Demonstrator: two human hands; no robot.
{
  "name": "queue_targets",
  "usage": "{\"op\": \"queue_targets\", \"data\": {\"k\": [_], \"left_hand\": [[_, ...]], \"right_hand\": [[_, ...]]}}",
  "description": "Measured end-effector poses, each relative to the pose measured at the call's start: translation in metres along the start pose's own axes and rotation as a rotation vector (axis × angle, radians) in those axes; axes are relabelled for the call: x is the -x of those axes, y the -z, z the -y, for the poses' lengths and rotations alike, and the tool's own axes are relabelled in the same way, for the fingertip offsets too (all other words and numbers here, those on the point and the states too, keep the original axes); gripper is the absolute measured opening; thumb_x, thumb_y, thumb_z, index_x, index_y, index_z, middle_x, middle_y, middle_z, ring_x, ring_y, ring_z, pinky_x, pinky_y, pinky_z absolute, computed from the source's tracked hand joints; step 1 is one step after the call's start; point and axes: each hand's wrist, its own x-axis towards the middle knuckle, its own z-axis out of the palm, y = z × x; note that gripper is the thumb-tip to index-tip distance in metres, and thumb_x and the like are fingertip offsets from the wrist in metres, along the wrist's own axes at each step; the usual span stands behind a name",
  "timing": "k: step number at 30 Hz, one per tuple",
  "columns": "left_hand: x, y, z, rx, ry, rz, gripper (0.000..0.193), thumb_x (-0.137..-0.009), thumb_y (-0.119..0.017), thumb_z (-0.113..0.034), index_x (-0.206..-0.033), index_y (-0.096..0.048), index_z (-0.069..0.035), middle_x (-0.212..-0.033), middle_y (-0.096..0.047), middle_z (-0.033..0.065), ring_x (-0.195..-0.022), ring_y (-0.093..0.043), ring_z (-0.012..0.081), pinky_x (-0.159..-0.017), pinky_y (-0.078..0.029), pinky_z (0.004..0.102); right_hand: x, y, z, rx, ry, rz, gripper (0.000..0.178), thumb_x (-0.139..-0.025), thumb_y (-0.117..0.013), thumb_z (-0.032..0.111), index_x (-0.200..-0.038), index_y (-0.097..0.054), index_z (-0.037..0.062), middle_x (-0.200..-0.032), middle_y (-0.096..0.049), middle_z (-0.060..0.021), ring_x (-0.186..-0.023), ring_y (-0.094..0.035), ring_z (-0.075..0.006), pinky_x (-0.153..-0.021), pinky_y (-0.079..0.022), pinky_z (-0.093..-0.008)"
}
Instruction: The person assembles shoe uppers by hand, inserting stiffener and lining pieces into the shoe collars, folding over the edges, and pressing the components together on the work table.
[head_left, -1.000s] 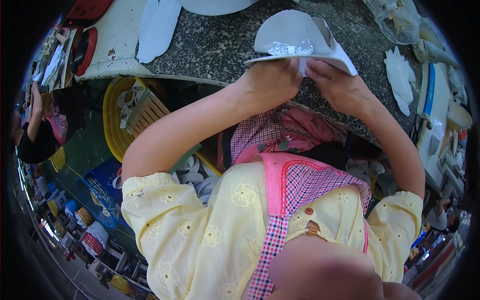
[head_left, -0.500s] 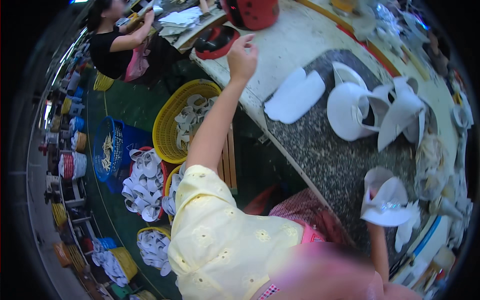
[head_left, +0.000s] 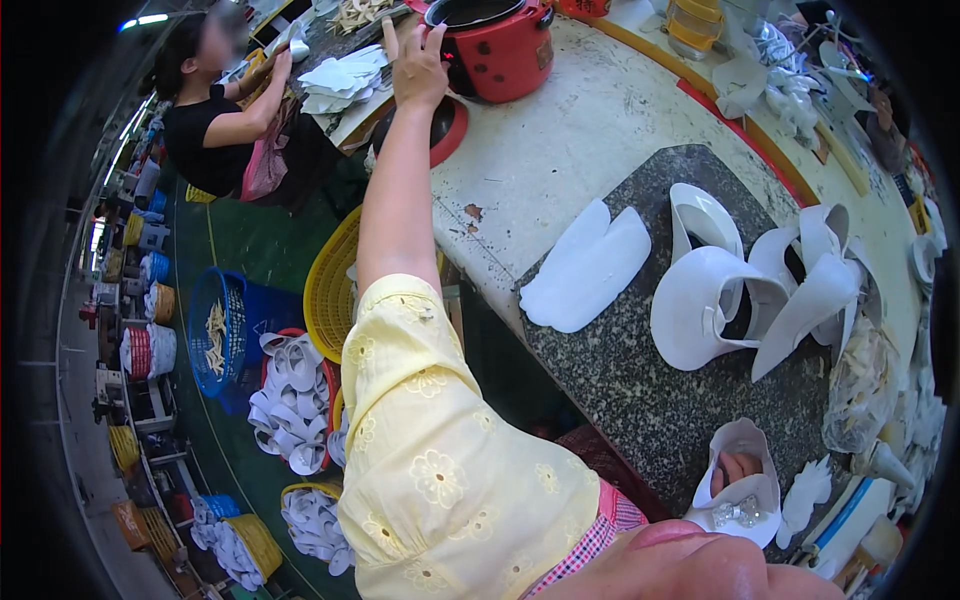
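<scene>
My left hand (head_left: 418,70) reaches far out with its fingers spread, holding nothing. It is over the left side of a red pot (head_left: 503,55) with dark spots, like a rice cooker; whether it touches the pot I cannot tell. A red and black lid (head_left: 450,135) lies below it, partly behind my forearm. At the lower right, my right hand (head_left: 738,468) is inside a curved white shoe upper (head_left: 762,490) with a sparkling ornament, fingers closed on it. More white shoe uppers (head_left: 700,310) stand on the dark speckled slab (head_left: 610,380), beside flat white sole-shaped pieces (head_left: 585,265).
A yellow basket (head_left: 330,290), a blue basket (head_left: 215,330) and a pile of white uppers (head_left: 295,405) stand on the green floor to the left. Another person (head_left: 230,120) works at the far left. Clear plastic bags (head_left: 862,390) lie along the right side.
My left hand has moved farther out and left, from beside the lid to the red pot. The view has shifted. My right hand still holds the upper, now lower in view.
</scene>
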Motion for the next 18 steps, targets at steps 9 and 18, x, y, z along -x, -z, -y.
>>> {"op": "queue_targets", "data": {"k": [9, 18], "left_hand": [[-0.007, -0.018, 0.034, -0.002, -0.229, 0.008, 0.05, -0.06, -0.071, -0.013, -0.105, -0.05, -0.013, -0.1, -0.054, 0.0041, -0.094, -0.053, 0.0224, -0.081, -0.042, 0.0358], [-0.008, 0.017, -0.001, 0.13, -0.146, 0.023, 0.059, -0.049, -0.074, -0.005, -0.1, -0.044, -0.002, -0.102, -0.044, 0.0177, -0.123, -0.023, 0.0418, -0.098, -0.03, 0.044]], "right_hand": [[0.01, -0.011, -0.008, 0.025, -0.086, 0.087, 0.037, -0.069, -0.06, 0.002, -0.104, -0.052, 0.0081, -0.097, -0.051, -0.0089, -0.089, -0.05, -0.0269, -0.077, -0.042, -0.0361], [0.022, -0.027, -0.015, 0.151, -0.149, -0.011, 0.036, -0.065, -0.063, 0.004, -0.1, -0.055, 0.0118, -0.095, -0.052, -0.0085, -0.091, -0.05, -0.028, -0.081, -0.041, -0.0409]]}}
